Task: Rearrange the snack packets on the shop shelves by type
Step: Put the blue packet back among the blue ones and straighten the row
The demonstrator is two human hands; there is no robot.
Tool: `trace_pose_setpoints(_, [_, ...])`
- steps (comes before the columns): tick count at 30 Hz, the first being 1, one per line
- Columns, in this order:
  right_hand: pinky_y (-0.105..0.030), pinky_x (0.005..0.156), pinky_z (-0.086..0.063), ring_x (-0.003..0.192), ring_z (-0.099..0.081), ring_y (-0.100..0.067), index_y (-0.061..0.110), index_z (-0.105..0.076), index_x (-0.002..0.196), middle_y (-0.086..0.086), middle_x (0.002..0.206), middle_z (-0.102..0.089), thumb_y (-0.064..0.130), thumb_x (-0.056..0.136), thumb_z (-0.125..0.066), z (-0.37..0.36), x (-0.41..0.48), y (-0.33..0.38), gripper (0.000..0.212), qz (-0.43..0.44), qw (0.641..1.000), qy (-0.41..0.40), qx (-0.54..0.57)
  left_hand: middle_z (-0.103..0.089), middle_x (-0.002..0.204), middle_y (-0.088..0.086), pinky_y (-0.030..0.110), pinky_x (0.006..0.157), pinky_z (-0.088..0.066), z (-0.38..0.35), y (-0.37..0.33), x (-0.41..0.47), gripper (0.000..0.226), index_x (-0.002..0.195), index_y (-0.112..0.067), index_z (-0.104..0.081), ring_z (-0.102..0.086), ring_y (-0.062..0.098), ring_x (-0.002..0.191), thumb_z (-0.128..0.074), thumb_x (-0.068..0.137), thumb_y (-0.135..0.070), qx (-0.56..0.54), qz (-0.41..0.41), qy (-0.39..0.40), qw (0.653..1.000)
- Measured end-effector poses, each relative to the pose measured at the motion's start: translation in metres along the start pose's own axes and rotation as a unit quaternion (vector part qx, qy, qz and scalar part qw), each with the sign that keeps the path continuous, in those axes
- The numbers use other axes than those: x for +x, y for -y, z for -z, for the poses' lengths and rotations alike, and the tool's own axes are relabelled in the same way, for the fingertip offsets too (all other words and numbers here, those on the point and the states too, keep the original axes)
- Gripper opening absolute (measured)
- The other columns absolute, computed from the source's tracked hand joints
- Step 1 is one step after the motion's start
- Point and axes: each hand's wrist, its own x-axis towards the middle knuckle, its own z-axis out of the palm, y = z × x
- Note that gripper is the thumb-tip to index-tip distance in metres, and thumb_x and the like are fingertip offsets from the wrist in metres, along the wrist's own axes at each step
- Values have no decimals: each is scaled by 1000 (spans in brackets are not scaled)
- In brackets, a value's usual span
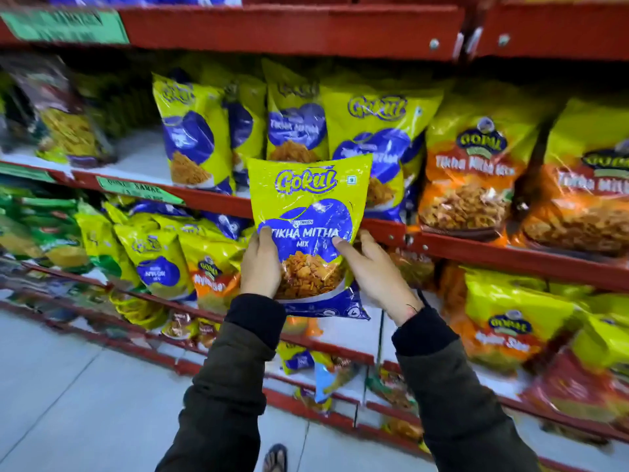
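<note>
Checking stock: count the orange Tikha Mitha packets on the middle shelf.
2: one orange packet right of the yellow-and-blue row, another at the frame's right edge, partly cut off. More may stand hidden behind.

A glossy yellow-and-blue plastic snack packet marked "Gokul Tikha Mitha Mix" (pixel 308 229) stood upright in the air just before the red metal shelves (pixel 476 250), its sealed top edge up and its printed face toward the camera. A clear window low on its front showed orange mix. Behind it, matching yellow-and-blue packets (pixel 374 137) stood upright in a row on the middle shelf. To their right stood orange-and-yellow packets (pixel 473 172) of another brand.
</note>
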Motion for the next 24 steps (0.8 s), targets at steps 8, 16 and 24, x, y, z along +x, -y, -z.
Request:
trace_pose_setpoints(8, [-2, 82, -41, 97, -57, 11, 17, -59, 121, 22, 105, -64, 36, 98, -58, -29, 91, 79, 30, 124, 990, -62, 36, -43, 151, 18, 40, 119, -28, 33, -74, 95, 57, 142, -2, -44, -39, 31, 141, -35, 99, -38, -83, -109, -8, 991])
trace_pose_setpoints(16, [-43, 114, -41, 132, -54, -17, 22, -49, 139, 4, 139, -61, 58, 86, -59, -74, 162, 70, 65, 136, 980, -138, 37, -30, 159, 1, 28, 115, -18, 29, -57, 195, 55, 151, -15, -30, -24, 17, 150, -38, 102, -38, -117, -122, 66, 983])
trace_pose_setpoints(24, [-43, 106, -45, 122, -59, -30, 11, -52, 135, -9, 127, -67, 50, 90, -58, -82, 195, 60, 61, 55, 981, -186, 2, -57, 132, 19, 37, 99, -34, 16, -54, 249, 48, 126, -5, -57, -51, 31, 126, -39, 100, -41, -15, -88, 139, 986])
